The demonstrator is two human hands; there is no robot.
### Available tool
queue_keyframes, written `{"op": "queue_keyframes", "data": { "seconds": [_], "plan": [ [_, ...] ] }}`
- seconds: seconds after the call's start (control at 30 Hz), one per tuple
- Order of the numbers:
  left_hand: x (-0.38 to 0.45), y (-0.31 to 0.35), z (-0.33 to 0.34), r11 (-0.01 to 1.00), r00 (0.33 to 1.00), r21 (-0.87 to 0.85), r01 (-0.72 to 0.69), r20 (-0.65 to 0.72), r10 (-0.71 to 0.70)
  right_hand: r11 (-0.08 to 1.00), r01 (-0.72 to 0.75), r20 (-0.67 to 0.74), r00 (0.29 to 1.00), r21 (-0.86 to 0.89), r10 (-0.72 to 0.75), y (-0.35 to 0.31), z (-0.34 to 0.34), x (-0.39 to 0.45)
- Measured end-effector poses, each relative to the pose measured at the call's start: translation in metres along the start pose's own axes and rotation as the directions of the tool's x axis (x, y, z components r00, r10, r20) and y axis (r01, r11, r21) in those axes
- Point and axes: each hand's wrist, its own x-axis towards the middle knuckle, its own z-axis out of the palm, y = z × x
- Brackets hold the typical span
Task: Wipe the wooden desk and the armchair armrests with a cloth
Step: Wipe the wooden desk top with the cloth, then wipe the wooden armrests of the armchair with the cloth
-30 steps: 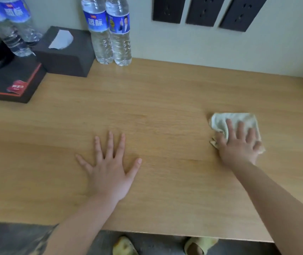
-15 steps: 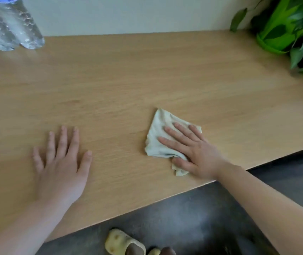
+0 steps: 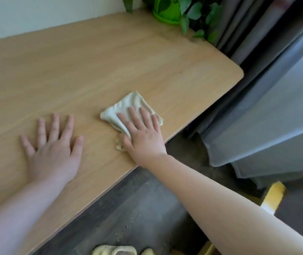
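Observation:
The wooden desk [image 3: 95, 57] fills the left and middle of the head view, with its rounded right corner near the curtain. A folded cream cloth [image 3: 128, 107] lies close to the desk's front edge. My right hand [image 3: 143, 137] presses flat on the cloth with fingers spread over its near half. My left hand [image 3: 53, 151] rests palm down on the bare wood to the left of the cloth, fingers apart, holding nothing. No armchair is in view.
A green potted plant [image 3: 167, 11] stands at the desk's far right corner. Grey curtains [image 3: 268, 92] hang just past the desk's right end. Below the front edge are dark floor, yellow slippers [image 3: 114, 251] and a yellow object [image 3: 274, 196].
The view has swung right, so the bottles and tissue box have left the frame and the desk's right corner and curtain appear. My right hand has slid the cloth along the desk toward its front edge.

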Motion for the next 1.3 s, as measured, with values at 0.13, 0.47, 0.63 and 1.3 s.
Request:
{"op": "queue_keyframes", "data": {
  "seconds": [0.13, 0.47, 0.63, 1.3],
  "plan": [
    [-0.002, 0.004, 0.000, 1.000, 1.000, 0.012, 0.015, -0.010, -0.015, 0.895, 0.442, 0.163, 0.889, -0.060, -0.428, 0.071, -0.020, -0.031],
    [0.012, 0.016, -0.017, 0.913, 0.906, 0.100, -0.395, 0.207, 0.370, 0.824, -0.558, -0.060, 0.823, 0.096, 0.564, 0.061, -0.018, 0.074],
    [0.086, 0.059, -0.026, 0.696, 0.688, 0.095, -0.712, 0.289, 0.665, 0.959, -0.247, -0.145, 0.953, 0.142, 0.266, 0.013, -0.005, 0.021],
    [-0.092, 0.459, 0.137, -0.100, -0.127, -0.083, -0.992, 0.449, 0.884, -0.105, -0.835, 0.136, -0.036, 0.540, 0.990, 0.183, 0.077, -0.386]
  ]
}}
